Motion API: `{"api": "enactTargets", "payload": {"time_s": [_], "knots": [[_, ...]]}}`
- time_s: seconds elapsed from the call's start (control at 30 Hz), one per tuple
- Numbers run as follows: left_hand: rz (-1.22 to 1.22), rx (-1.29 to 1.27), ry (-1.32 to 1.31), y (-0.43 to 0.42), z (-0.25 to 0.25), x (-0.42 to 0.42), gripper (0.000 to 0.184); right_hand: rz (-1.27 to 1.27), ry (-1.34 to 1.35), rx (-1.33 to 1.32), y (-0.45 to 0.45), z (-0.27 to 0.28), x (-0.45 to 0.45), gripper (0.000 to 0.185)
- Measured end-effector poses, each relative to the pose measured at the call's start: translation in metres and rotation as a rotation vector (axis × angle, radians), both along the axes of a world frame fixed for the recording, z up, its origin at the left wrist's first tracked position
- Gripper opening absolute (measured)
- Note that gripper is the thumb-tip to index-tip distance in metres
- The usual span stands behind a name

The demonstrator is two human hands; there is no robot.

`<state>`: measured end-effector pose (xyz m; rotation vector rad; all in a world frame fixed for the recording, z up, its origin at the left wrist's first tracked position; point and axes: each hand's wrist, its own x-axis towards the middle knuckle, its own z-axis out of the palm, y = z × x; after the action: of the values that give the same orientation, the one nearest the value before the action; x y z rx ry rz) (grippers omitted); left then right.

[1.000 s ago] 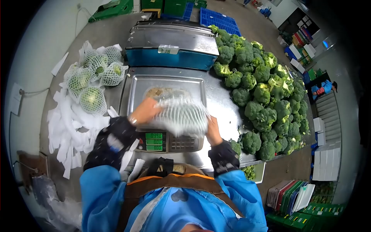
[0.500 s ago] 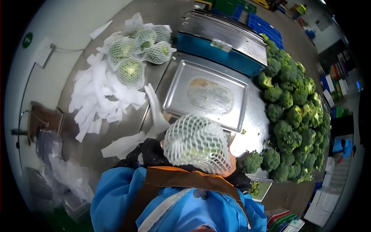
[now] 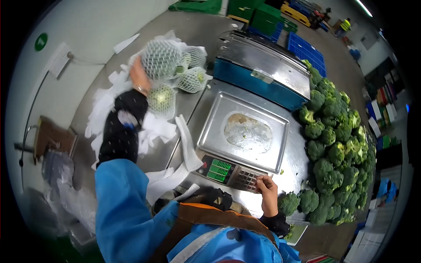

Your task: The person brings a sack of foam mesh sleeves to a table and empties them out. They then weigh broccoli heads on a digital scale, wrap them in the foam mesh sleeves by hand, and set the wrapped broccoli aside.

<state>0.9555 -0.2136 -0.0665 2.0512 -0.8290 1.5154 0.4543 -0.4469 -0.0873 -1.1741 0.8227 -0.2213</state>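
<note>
My left hand (image 3: 139, 75) is wrapped round the side of a broccoli head in a white foam net (image 3: 161, 59), at the upper left among other netted heads (image 3: 191, 79). Part of the hand is hidden behind the net. My right hand (image 3: 266, 189) is by the keypad (image 3: 246, 179) of a weighing scale, fingers curled together with nothing visible in them. On the scale, a steel pan (image 3: 283, 147) bears only a smeared patch, and the green display (image 3: 219, 170) is lit. Loose white foam nets (image 3: 163, 131) lie below my left hand.
A large heap of bare broccoli (image 3: 335, 153) covers the right side of the steel table. Behind the scale stands a blue-and-steel machine (image 3: 263, 61). Clear plastic bags (image 3: 72, 188) hang at the left wall. A person in a yellow vest (image 3: 345, 25) stands far off.
The netted broccoli has gone from in front of my chest to the pile at the upper left with my left hand. My right hand has let go and now rests by the scale keypad.
</note>
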Motion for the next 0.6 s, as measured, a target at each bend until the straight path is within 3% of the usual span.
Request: {"api": "enactTargets", "payload": {"time_s": [0.03,0.07,0.17,0.2,0.23,0.27,0.3,0.37,0.43,0.5,0.53,0.6], "knots": [[-0.178,-0.195,0.301,-0.004,0.007,0.033,0.033,-0.030,0.025,-0.018,0.000,-0.006,-0.003,0.007],[0.019,-0.049,0.194,0.000,-0.006,0.092,0.030,-0.017,0.030,0.012,-0.002,-0.010,-0.001,0.009],[0.045,-0.029,0.873,-0.022,-0.007,0.136,0.053,0.038,0.055,-0.068,-0.015,-0.014,0.003,0.014],[-0.046,0.167,0.775,-0.021,-0.030,0.149,0.053,0.017,0.070,-0.096,-0.025,-0.015,0.005,0.015],[0.112,0.671,0.599,0.001,-0.104,0.244,0.062,0.007,0.086,-0.135,-0.039,-0.017,0.001,0.014],[0.133,0.299,1.015,-0.018,-0.074,0.205,0.068,-0.013,0.085,-0.243,-0.059,-0.029,-0.005,0.020],[0.271,0.300,1.000,-0.019,-0.083,0.225,0.073,-0.106,0.096,-0.253,-0.075,-0.018,-0.004,0.027],[0.342,0.428,0.901,-0.050,-0.018,0.129,0.068,-0.145,0.168,-0.349,-0.125,-0.016,-0.014,0.031],[0.266,0.403,0.901,-0.059,0.005,0.076,0.057,-0.273,0.179,-0.432,-0.179,-0.014,-0.022,0.034],[-0.092,0.163,0.697,-0.042,-0.030,0.054,0.054,-0.436,0.171,-0.444,-0.235,-0.017,-0.029,0.042],[-0.120,0.200,0.731,-0.026,-0.048,0.054,0.054,-0.502,0.283,-0.497,-0.261,-0.014,-0.028,0.049],[-0.171,0.236,0.756,-0.005,-0.061,0.039,0.054,-0.473,0.628,-0.953,-0.322,-0.021,-0.039,0.063]]}}
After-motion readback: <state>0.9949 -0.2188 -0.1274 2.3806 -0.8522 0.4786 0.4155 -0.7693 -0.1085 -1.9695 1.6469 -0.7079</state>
